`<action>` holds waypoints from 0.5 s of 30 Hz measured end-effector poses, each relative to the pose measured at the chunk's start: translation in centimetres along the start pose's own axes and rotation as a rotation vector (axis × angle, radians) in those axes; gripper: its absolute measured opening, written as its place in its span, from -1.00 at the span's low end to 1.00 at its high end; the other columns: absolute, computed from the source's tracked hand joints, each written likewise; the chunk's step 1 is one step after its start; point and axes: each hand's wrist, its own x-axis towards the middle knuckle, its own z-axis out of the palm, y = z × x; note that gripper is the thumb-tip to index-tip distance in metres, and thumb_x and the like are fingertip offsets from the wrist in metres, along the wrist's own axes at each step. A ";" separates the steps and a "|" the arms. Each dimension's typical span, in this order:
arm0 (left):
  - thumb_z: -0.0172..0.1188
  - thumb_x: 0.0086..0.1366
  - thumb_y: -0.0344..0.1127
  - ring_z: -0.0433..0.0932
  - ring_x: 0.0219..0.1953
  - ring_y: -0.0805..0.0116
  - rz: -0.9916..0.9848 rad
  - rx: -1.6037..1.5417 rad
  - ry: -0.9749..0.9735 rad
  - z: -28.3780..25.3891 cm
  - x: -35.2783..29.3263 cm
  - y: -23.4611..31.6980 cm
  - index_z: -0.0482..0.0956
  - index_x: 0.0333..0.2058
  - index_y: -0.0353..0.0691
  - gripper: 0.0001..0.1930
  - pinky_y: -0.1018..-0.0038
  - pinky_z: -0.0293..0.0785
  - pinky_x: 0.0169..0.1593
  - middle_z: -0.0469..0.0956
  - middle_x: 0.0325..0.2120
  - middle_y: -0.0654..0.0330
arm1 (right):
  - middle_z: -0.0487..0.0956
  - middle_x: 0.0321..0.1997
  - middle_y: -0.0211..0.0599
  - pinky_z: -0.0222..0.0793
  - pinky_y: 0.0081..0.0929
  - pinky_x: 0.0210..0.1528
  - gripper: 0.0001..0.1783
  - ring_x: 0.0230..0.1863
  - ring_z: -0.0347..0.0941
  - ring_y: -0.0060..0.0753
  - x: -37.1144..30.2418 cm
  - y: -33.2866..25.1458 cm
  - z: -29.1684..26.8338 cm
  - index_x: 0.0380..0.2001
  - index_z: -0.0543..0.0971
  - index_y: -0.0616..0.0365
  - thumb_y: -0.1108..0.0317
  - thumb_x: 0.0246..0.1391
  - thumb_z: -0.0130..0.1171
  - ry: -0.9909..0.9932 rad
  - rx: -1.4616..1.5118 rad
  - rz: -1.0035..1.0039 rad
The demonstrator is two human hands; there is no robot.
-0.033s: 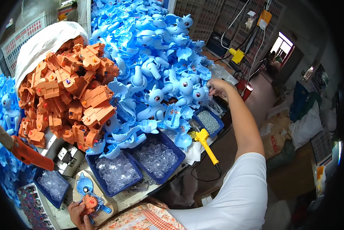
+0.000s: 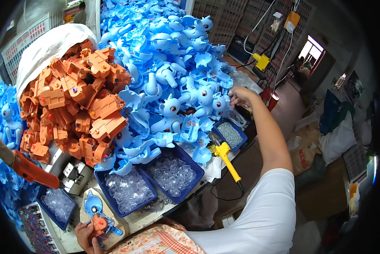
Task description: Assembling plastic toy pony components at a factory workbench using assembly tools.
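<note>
At the lower left, my left hand (image 2: 87, 236) is closed with its fingers at the edge of an orange plastic housing (image 2: 98, 224). That housing sits in a blue toy-animal shell half (image 2: 93, 205), which lies on a pale holding block (image 2: 114, 239). My right hand (image 2: 243, 98) is stretched far out to the right edge of the heap of blue toy parts (image 2: 164, 72). Its fingers are curled together beside a blue toy head (image 2: 219, 104); whatever they hold is too small or hidden to make out.
Orange housings (image 2: 107, 106) spill from a white sack. Blue trays (image 2: 156, 199) hold clear plastic pieces, and a smaller tray (image 2: 244, 137) holds tiny parts. A yellow soldering iron (image 2: 228, 161) rests at the table edge. An orange-handled tool (image 2: 35, 169) hangs at left.
</note>
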 end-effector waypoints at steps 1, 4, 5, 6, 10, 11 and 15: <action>0.04 0.38 -0.33 0.45 -0.01 -0.04 -0.014 0.004 -0.006 0.0 0.0 0.1 0.58 0.00 -0.39 -0.68 0.15 0.29 0.15 0.57 -0.11 -0.05 | 0.63 -0.22 -0.25 0.29 -0.42 -0.41 -0.75 -0.48 0.53 -0.40 -0.1 0.0 -0.6 -0.20 0.53 0.08 0.20 0.17 -0.02 -0.044 0.070 -0.010; 0.04 0.37 -0.34 0.45 -0.01 -0.04 -0.014 0.034 -0.014 -0.2 -0.1 0.0 0.58 -0.01 -0.39 -0.68 0.15 0.29 0.16 0.57 -0.11 -0.05 | 0.67 -0.23 -0.27 0.35 -0.43 -0.41 -0.83 -0.43 0.56 -0.46 0.5 0.7 -1.7 -0.23 0.58 0.12 0.35 0.15 0.07 -0.045 0.178 -0.084; 0.04 0.37 -0.34 0.45 -0.01 -0.04 -0.004 0.025 -0.015 0.0 0.1 -0.1 0.58 -0.01 -0.39 -0.68 0.15 0.29 0.16 0.57 -0.11 -0.05 | 0.67 -0.30 -0.29 0.37 -0.41 -0.40 -0.89 -0.42 0.57 -0.47 2.2 2.0 -2.3 -0.31 0.61 0.12 0.42 0.09 0.14 -0.081 0.023 -0.199; 0.04 0.37 -0.35 0.45 -0.02 -0.05 -0.002 0.035 -0.016 0.0 0.2 -0.1 0.58 -0.01 -0.39 -0.68 0.14 0.29 0.15 0.58 -0.11 -0.05 | 0.67 -0.37 -0.32 0.40 -0.40 -0.39 -0.93 -0.41 0.57 -0.48 3.5 2.7 -2.5 -0.39 0.64 0.13 0.48 0.03 0.20 -0.127 -0.133 -0.317; 0.04 0.38 -0.35 0.46 -0.03 -0.06 0.001 0.056 -0.007 -0.1 0.0 -0.1 0.59 -0.02 -0.39 -0.69 0.13 0.29 0.15 0.58 -0.10 -0.03 | 0.67 -0.29 -0.30 0.49 -0.45 -0.23 -0.66 -0.32 0.60 -0.43 5.2 2.9 -1.0 -0.13 0.59 0.18 0.52 -0.06 0.28 -0.053 -0.369 -0.313; 0.04 0.38 -0.35 0.46 -0.03 -0.06 0.000 0.060 -0.006 -0.1 0.0 -0.2 0.59 -0.02 -0.39 -0.69 0.13 0.29 0.15 0.58 -0.10 -0.03 | 0.67 -0.23 -0.24 0.49 -0.40 -0.15 -0.57 -0.24 0.59 -0.33 5.1 2.6 -1.1 -0.07 0.58 0.23 0.46 -0.10 0.33 -0.027 -0.543 -0.293; 0.05 0.39 -0.34 0.47 -0.04 -0.06 0.020 0.066 0.004 -0.1 -0.1 -0.1 0.59 -0.03 -0.40 -0.70 0.13 0.30 0.14 0.58 -0.10 -0.05 | 0.61 0.03 -0.07 0.43 -0.28 0.02 -0.54 0.03 0.51 -0.20 5.9 2.7 -0.7 -0.01 0.58 0.21 0.36 -0.05 0.26 -0.066 -0.603 -0.245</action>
